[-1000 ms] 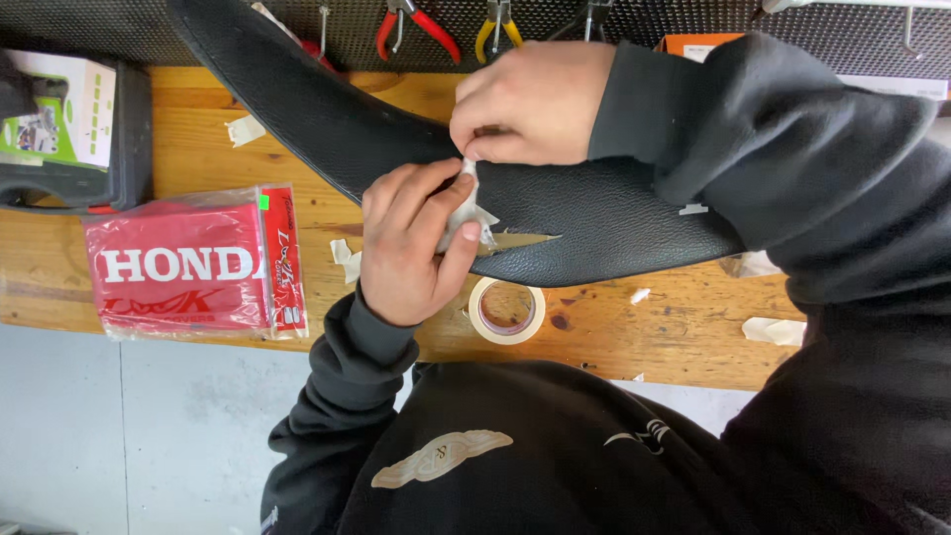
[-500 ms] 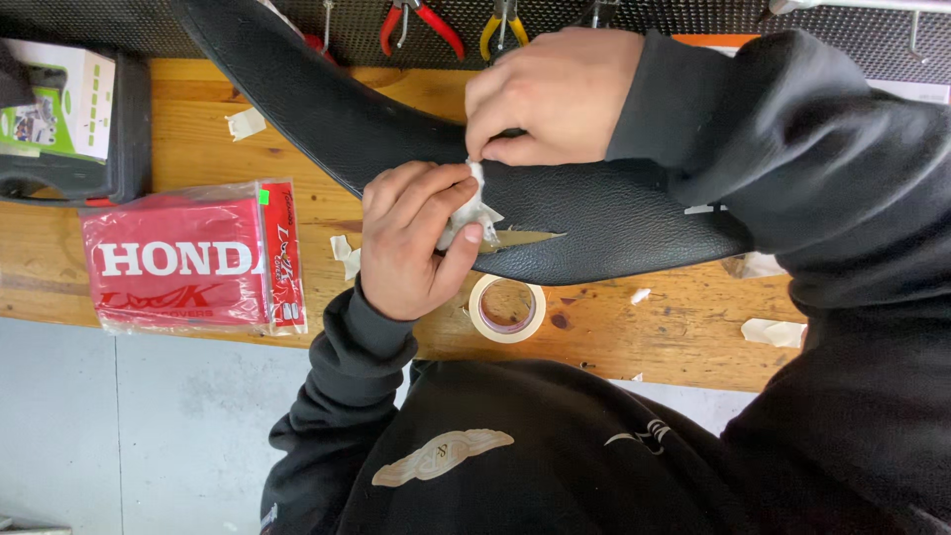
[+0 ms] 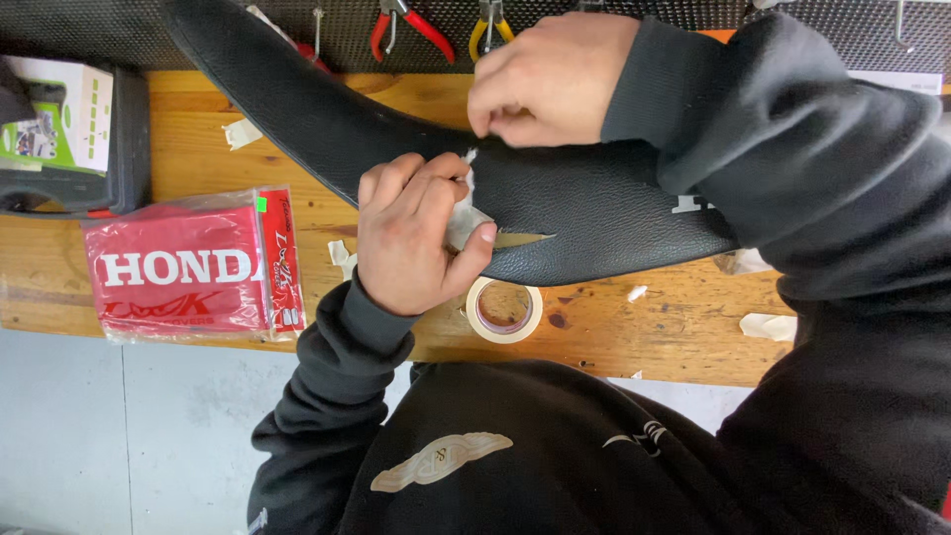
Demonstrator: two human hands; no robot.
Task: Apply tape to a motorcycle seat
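Wooden planks make up the worktop (image 3: 634, 327), with a dark pegboard behind it at twelve o'clock where red-handled pliers (image 3: 411, 25) and yellow-handled pliers (image 3: 492, 22) hang. A long black textured seat (image 3: 594, 203) lies across the worktop from ten o'clock toward three o'clock, a pale split showing in its cover near the middle. The left hand (image 3: 416, 238) is curled against the seat at that split, its fingers closed on a scrap of whitish tape (image 3: 464, 213); the right hand (image 3: 550, 79), at one o'clock, pinches something small just above the scrap, too hidden to name. To do this well, I judge the tape should be pressed flat from one end with the cover edges held together, so no wrinkle lifts. A roll of masking tape (image 3: 503, 309) lies at six o'clock of the left hand. At nine o'clock a clear bag (image 3: 188, 266) holds a folded red cover, and a dark case (image 3: 74, 134) at ten o'clock holds a green-and-white card.
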